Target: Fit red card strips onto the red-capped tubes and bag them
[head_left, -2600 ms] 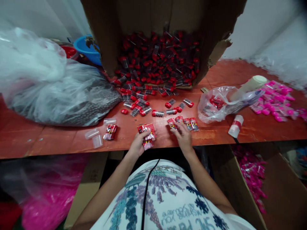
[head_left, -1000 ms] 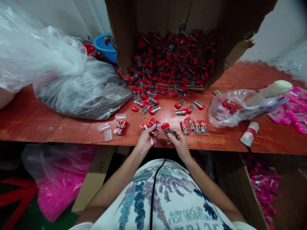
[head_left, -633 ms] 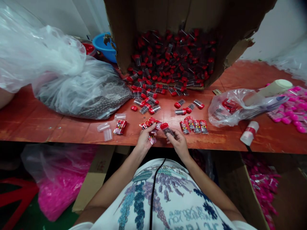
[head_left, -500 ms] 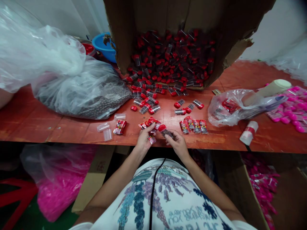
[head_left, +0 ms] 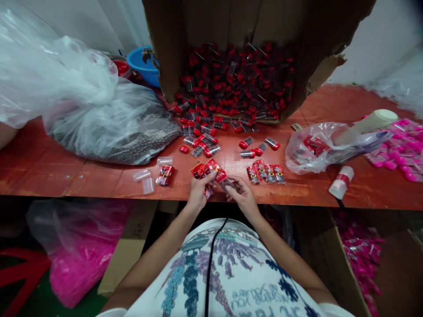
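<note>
My left hand (head_left: 199, 190) is closed around several red printed packets (head_left: 209, 167), held just above the table's front edge. My right hand (head_left: 243, 194) pinches a small clear container (head_left: 226, 182) full of dark pellets. The container's upper end meets one of the red packets; whether it is inside or behind it I cannot tell. Left of my hands lie a stack of red printed packets (head_left: 165, 175) and several empty clear tubes (head_left: 148, 186). To the right, several red-labelled containers (head_left: 270, 173) lie in a row.
A torn cardboard box (head_left: 319, 72) on its side spills red-capped containers (head_left: 231, 92) onto the red table (head_left: 99, 178). A clear bag of dark pellets (head_left: 125, 127) sits left. At right are a plastic bag (head_left: 297, 149), a white roll (head_left: 341, 182) and pink containers (head_left: 401, 147).
My hands have come closer together. The container's red cap, bare before, now meets the red packet in my left hand and no longer shows clearly.
</note>
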{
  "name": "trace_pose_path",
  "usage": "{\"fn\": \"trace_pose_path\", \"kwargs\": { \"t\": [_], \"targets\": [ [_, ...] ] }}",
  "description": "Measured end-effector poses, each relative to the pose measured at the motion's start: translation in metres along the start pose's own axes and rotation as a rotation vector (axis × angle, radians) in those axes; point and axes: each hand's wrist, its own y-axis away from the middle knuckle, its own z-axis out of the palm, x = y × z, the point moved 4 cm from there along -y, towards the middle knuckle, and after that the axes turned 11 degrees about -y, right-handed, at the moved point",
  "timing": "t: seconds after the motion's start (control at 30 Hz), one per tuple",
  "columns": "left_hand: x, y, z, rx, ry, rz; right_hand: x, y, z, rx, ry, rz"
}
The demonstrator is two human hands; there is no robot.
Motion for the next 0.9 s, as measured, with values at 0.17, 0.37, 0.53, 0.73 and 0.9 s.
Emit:
{"fn": "trace_pose_path", "kwargs": {
  "t": [0.17,0.37,0.53,0.73,0.9],
  "targets": [
    [0.002,0.005,0.004,-0.064,-0.060,0.057,-0.003,0.001,-0.001,-0.011,0.062,-0.045],
    [0.001,0.007,0.007,-0.103,-0.116,0.065,-0.003,0.002,-0.002,0.028,0.092,-0.125],
    [0.004,0.005,0.008,-0.146,-0.157,0.009,0.004,0.001,-0.002,0.007,-0.024,-0.036],
    [0.003,0.003,0.005,-0.132,-0.214,0.040,0.002,0.001,-0.006,0.035,0.125,-0.150],
    [0.003,0.004,0.007,-0.191,-0.205,0.043,0.008,-0.001,-0.006,-0.003,-0.095,0.050]
  ]
}}
